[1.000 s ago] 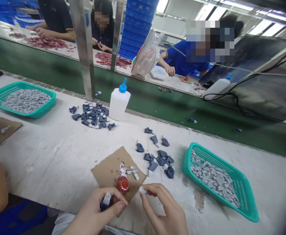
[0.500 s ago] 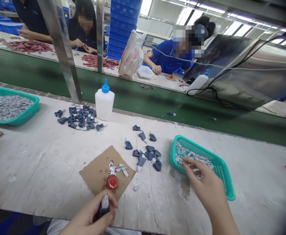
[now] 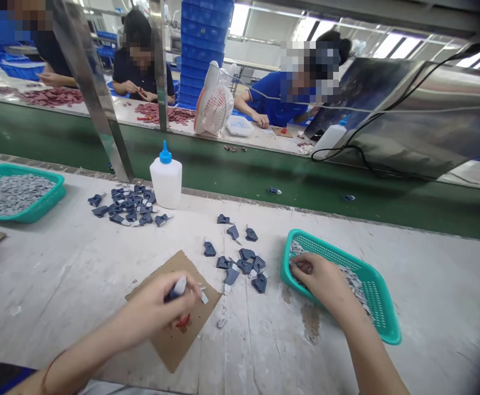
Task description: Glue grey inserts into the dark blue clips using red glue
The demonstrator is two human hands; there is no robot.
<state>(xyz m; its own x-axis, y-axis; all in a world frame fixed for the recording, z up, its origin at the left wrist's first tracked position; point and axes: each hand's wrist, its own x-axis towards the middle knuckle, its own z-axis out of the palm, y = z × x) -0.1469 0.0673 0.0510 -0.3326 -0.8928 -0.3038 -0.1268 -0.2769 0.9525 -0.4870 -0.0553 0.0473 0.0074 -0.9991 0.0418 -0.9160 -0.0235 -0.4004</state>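
Observation:
My left hand [image 3: 178, 299] is closed around a dark blue plastic part [image 3: 175, 291] with a pale grey tip pointing up. It hovers over a brown cardboard square [image 3: 174, 351], partly covering a red round cap [image 3: 183, 321] and a few small grey pieces [image 3: 204, 296] there. My right hand [image 3: 316, 274] reaches into a green basket [image 3: 382, 280] of small grey plastic pieces [image 3: 355, 282]. Its thumb and fingers pinch at the left end, apparently on one grey piece. Between the hands lie several dark blue parts [image 3: 246, 266].
A white bottle with blue nozzle [image 3: 166, 178] stands beside a pile of blue parts [image 3: 130, 206]. Another green basket [image 3: 42, 206] of grey pieces sits at left. Behind runs a green belt [image 3: 207, 170] carrying two parts, with a metal post [image 3: 100, 109]. Several people work across it.
My left hand has moved up and forward over the cardboard with the blue part, covering much of the red cap. My right hand has moved left and its fingers have closed in the basket.

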